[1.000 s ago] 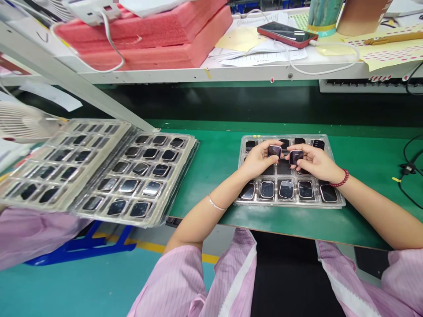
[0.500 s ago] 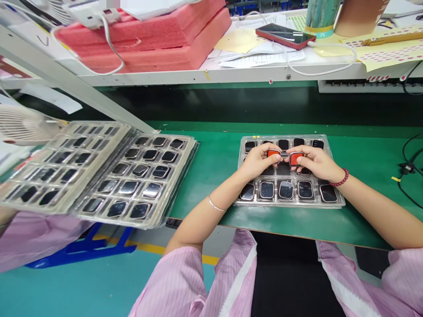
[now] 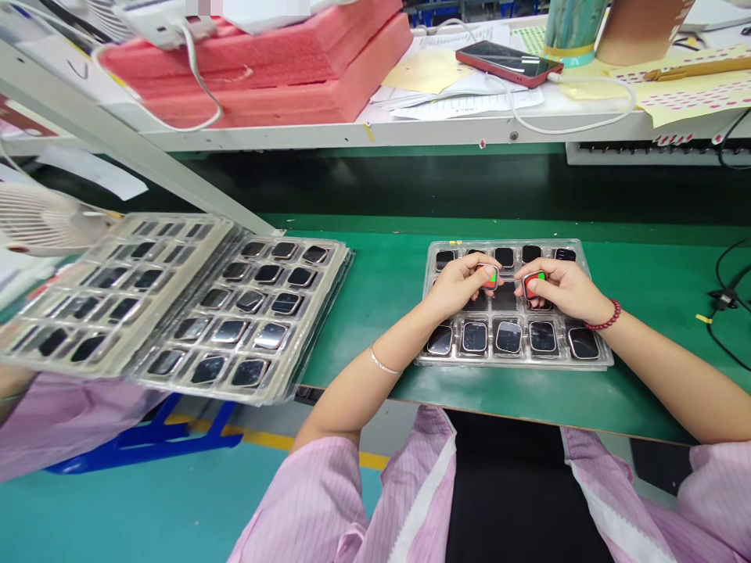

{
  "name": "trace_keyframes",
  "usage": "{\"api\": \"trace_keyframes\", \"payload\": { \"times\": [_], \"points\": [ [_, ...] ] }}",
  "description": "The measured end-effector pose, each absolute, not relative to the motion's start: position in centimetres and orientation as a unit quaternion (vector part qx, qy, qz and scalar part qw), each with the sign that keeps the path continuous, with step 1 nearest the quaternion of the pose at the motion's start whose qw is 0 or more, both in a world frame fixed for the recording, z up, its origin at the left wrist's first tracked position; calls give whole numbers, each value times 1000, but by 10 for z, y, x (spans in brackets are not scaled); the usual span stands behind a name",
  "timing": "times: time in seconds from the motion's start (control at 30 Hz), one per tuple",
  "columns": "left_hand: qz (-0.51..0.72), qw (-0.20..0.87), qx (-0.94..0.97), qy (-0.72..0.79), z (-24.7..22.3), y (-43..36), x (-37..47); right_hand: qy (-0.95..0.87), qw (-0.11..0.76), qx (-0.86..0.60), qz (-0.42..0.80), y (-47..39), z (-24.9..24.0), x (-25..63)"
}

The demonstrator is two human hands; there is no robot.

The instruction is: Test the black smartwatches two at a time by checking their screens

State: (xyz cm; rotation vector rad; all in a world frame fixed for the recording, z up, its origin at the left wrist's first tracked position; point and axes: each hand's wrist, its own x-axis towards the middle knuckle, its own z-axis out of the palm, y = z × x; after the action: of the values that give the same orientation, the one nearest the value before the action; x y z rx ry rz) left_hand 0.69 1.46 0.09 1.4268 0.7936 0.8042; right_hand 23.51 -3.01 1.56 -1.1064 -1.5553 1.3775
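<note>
Two small square watch-like devices with lit screens are held over a clear plastic tray (image 3: 513, 362). My left hand (image 3: 463, 285) is closed on the left device (image 3: 489, 277), whose screen shows red and green. Closed on the right device (image 3: 533, 285), with a similar red and green screen, is my right hand (image 3: 560, 288). The two devices are apart. Below them, the tray holds rows of dark-screened devices, such as one in the front row (image 3: 508, 337). My hands hide part of its middle rows.
To the left, stacked trays (image 3: 235, 313) of similar devices overhang the green table (image 3: 375, 313). A person's pink sleeve (image 3: 70, 422) is at the far left. Above stands a shelf (image 3: 422, 134) with red foam (image 3: 264, 78) and a phone (image 3: 508, 62). Black cables (image 3: 724, 297) lie right.
Both screens have gone from mostly red to red and green. My hands have moved slightly apart, and the right device is tilted more.
</note>
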Motion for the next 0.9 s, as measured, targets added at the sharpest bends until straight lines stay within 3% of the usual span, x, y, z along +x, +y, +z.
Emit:
{"api": "trace_keyframes", "payload": {
  "times": [0.9],
  "points": [
    [381, 591, 639, 313, -2, 15, 7, -681, 398, -387, 478, -30, 7, 234]
  ]
}}
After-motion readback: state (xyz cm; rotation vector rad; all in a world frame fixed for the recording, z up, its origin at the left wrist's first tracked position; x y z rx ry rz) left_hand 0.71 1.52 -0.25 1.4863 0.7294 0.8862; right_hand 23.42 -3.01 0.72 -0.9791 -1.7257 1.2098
